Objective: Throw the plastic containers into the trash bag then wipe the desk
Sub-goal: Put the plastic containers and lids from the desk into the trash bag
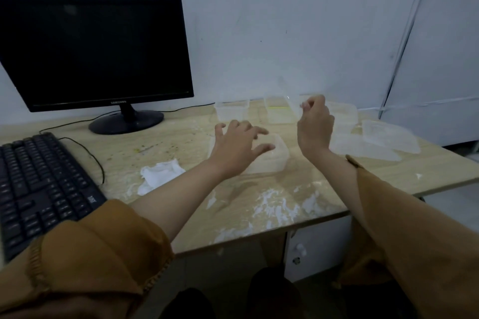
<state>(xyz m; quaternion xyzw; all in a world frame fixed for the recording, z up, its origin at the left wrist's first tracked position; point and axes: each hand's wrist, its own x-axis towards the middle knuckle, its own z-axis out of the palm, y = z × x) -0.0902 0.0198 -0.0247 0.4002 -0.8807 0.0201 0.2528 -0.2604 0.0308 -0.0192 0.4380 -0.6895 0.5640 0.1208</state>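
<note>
Plastic containers [280, 158], clear and rectangular, on smeared pale-wood desk [168, 137]

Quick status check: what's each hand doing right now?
Left hand: open, fingers spread over a clear plastic container; contact cannot be told.
Right hand: raised, pinching a tilted clear plastic piece; lid or container, cannot tell.

The left hand [239, 147] hovers, fingers spread, over a clear container [276, 160] on the desk [181, 142]. The right hand [315, 124] pinches a raised container [293, 103].
</note>
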